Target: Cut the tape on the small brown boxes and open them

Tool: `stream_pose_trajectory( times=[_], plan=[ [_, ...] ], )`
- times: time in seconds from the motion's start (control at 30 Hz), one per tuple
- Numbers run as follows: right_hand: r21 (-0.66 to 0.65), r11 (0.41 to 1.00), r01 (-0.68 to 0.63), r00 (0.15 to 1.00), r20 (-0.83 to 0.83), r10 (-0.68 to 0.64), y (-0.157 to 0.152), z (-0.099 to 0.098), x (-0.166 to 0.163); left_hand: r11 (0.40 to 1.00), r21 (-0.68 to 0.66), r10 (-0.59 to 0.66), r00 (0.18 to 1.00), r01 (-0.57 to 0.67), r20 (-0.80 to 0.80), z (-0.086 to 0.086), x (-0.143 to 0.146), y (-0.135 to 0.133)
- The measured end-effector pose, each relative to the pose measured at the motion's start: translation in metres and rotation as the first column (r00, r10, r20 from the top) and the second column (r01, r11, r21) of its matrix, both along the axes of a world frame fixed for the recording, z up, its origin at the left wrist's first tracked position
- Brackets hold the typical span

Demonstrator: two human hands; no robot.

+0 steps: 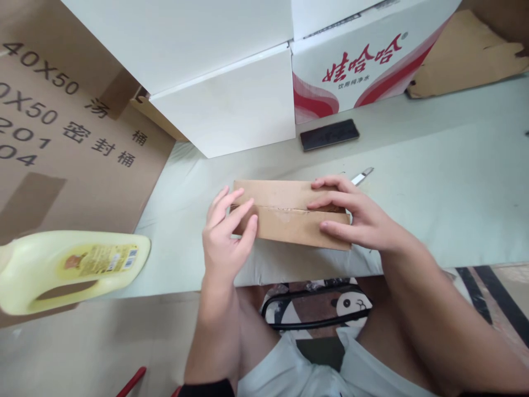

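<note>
A small brown cardboard box [285, 194] sits near the front edge of the table, a seam running along the middle of its top between two flaps. My left hand [227, 229] holds its left end, with the thumb on the near flap and the fingers bent over the far side. At the other end, my right hand [355, 212] grips the box, its thumb on the near flap and the fingers lying across the far one. Just beyond my right fingers lies a utility knife [362, 176], its blade pointing away to the right; my hand partly hides it.
Behind the box lies a black phone [329, 134], in front of white cartons [231, 105] and a red-and-white carton [351, 71]. A large brown carton [82, 182] and a pale yellow jug [95, 259] stand at left. Flattened cardboard [467, 60] rests at back right.
</note>
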State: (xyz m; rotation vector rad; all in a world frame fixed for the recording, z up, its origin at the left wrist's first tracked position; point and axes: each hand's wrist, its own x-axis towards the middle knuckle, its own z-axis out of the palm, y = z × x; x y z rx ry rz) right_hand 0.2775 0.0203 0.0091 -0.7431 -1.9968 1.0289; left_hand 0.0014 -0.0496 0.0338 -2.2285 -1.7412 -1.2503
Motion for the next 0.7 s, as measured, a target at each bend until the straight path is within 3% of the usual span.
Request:
stream_pose_trajectory(
  times=[0.17,0.3,0.7],
  plan=[
    [-0.008,1.000,-0.014,1.000,-0.001,0.014,0.000,0.002,-0.001,0.980,-0.143,-0.163,0.966,0.136,-0.198,0.014,0.013,-0.009],
    [-0.024,1.000,-0.012,1.000,0.007,0.013,0.000,0.002,-0.001,0.951,-0.289,-0.210,0.915,0.110,-0.343,0.011,0.014,-0.008],
    [0.013,0.999,0.044,0.995,-0.092,-0.042,-0.001,-0.007,-0.003,0.958,-0.268,-0.179,0.941,0.101,-0.286,0.005,0.005,-0.003]
  ],
)
